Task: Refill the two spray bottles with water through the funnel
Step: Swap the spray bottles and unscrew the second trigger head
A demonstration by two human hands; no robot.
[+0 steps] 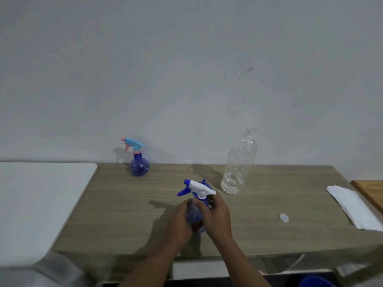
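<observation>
— Wooden worktop (116,214) against a grey wall: what's at centre frame?
— Both hands on a blue sprayer (195,206): left grip (179,221) clamped round its body, right grip (216,217) closed at its neck.
— Elsewhere?
— Second sprayer (138,160) upper left; water bottle (238,164), uncapped, right of centre.

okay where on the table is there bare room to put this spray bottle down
Bare wood lies left of both hands, between the white surface and the pink-nozzle spray bottle. Another patch sits between the water bottle, the cap and the paper towels. It is tightest around the held spray bottle.
</observation>
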